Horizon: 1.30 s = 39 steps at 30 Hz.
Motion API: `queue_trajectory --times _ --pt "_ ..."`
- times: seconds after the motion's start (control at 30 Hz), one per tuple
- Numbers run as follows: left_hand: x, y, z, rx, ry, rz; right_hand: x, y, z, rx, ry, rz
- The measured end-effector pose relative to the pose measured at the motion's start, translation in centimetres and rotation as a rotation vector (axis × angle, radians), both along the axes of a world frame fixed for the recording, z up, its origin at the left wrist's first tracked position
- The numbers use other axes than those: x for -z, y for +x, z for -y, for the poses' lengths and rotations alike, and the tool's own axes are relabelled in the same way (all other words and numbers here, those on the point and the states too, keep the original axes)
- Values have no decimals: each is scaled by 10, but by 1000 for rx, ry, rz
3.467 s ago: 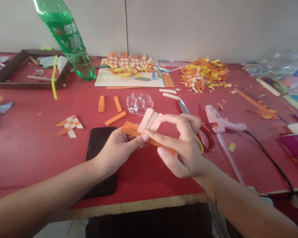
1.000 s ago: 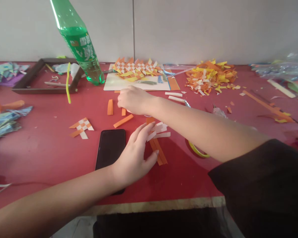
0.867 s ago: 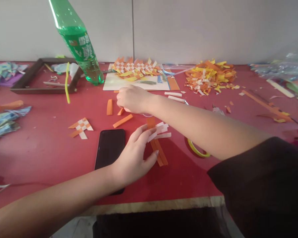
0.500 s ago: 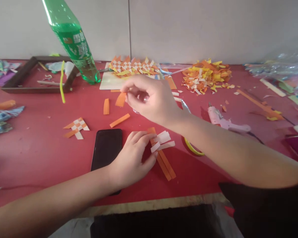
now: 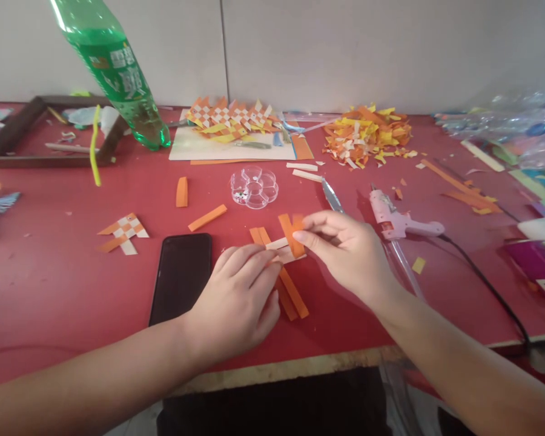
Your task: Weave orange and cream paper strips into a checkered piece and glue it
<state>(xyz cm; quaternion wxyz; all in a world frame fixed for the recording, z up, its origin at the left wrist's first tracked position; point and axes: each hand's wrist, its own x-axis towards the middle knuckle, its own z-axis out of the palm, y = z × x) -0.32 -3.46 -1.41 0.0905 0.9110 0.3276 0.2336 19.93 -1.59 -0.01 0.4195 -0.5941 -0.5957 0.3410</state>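
My left hand [image 5: 240, 297] is closed over a small crossing of paper strips above the red table. Two long orange strips [image 5: 293, 293] stick out below its fingers, and white strips [image 5: 287, 254] point out to the right. Between the thumb and fingers of my right hand [image 5: 352, 254] is a short orange paper strip [image 5: 295, 233], which lies across the white ones. The fingers hide where the strips meet. A finished-looking woven paper fish [image 5: 128, 231] lies at the left, and two loose orange strips [image 5: 208, 217] are beyond the phone.
A black phone [image 5: 181, 272] lies left of my hands. Behind are a clear divided dish [image 5: 254, 189], a knife blade [image 5: 332, 195], woven fish on a white board [image 5: 231, 148] and a scrap pile [image 5: 367, 136]. A pink glue gun [image 5: 402, 221] and green bottle [image 5: 118, 72] flank them.
My right hand has come back from the far side with an orange strip and moved it to the white strips. My left hand has stayed on the crossed strips. The view has shifted slightly right.
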Motion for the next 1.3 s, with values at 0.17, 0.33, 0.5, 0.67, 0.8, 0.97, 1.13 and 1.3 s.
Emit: queue_trajectory --times 0.17,0.33,0.5,0.67,0.8,0.97,1.13,1.3 --pt "5 1 -1 43 67 5 10 6 2 -37 205 242" --pt "3 2 -2 45 62 -70 10 6 5 -129 270 313" --pt "2 1 1 63 44 -118 11 9 11 -264 279 389" --pt "2 2 0 78 70 -77 15 21 16 -416 365 389" --pt "3 2 -1 101 88 -68 16 25 19 -483 415 347" --pt "4 1 0 97 120 -80 15 17 17 -533 476 275" --pt "4 0 0 96 111 -109 13 11 17 -509 278 198" --pt "5 0 -1 89 43 -119 16 12 21 -538 108 225"
